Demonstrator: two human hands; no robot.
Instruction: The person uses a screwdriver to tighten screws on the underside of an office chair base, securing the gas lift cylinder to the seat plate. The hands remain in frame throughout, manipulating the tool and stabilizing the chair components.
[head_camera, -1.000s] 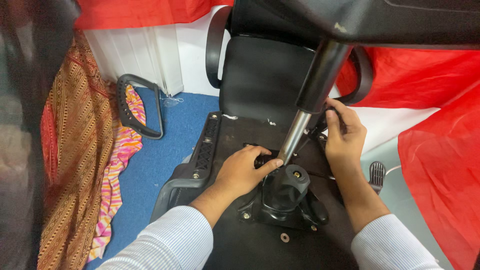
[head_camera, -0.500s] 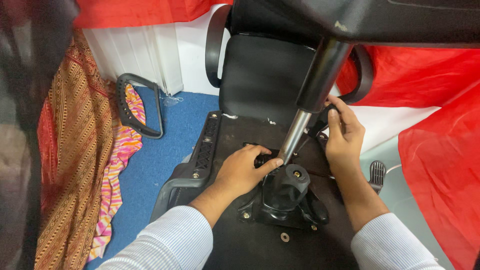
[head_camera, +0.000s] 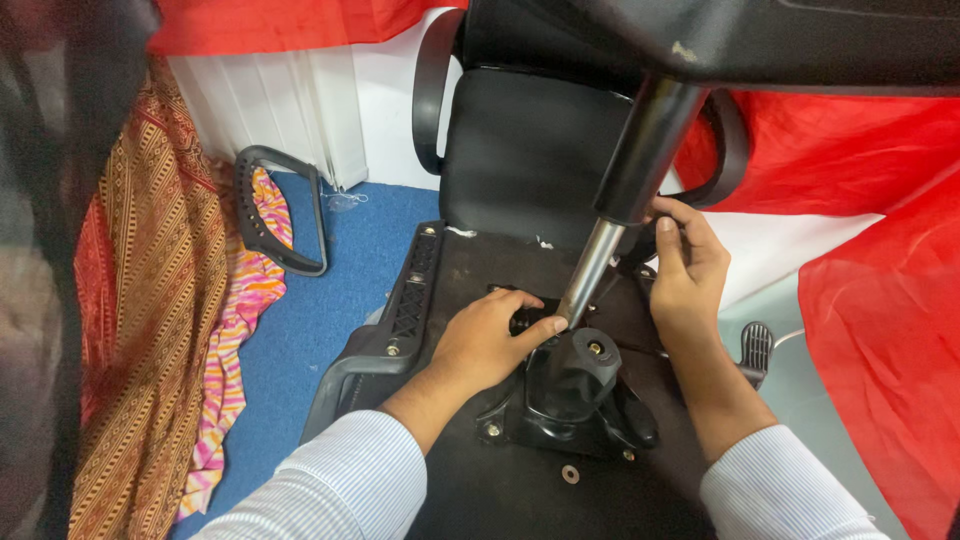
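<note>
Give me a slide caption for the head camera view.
Left hand on the mechanism under an upturned chair; right hand beside the gas cylinder.

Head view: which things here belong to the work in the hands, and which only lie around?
In hand:
- left hand on the black mechanism under the chair seat
- right hand beside the gas lift

Lying about:
- loose armrest on the blue floor
- patterned cloth
- red cloth
</note>
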